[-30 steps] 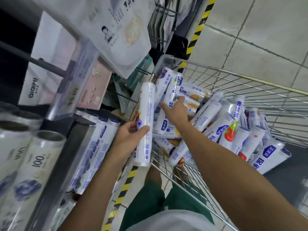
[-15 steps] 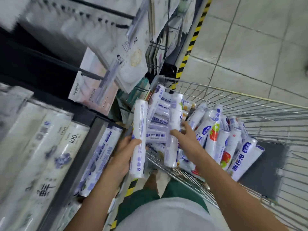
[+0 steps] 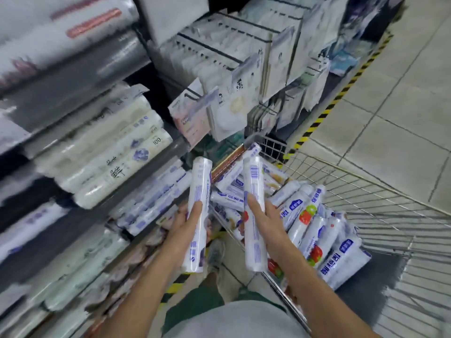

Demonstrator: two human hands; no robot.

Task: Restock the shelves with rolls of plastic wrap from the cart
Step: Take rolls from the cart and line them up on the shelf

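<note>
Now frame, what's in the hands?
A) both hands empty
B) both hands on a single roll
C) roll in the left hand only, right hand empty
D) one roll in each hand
D: the left hand grips the left roll and the right hand grips the right roll. They are two separate rolls with a gap between them.

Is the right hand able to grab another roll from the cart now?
Probably not: the right hand grips a roll, so its fingers are busy. The pile of rolls in the cart lies uncovered right beside it, though.
</note>
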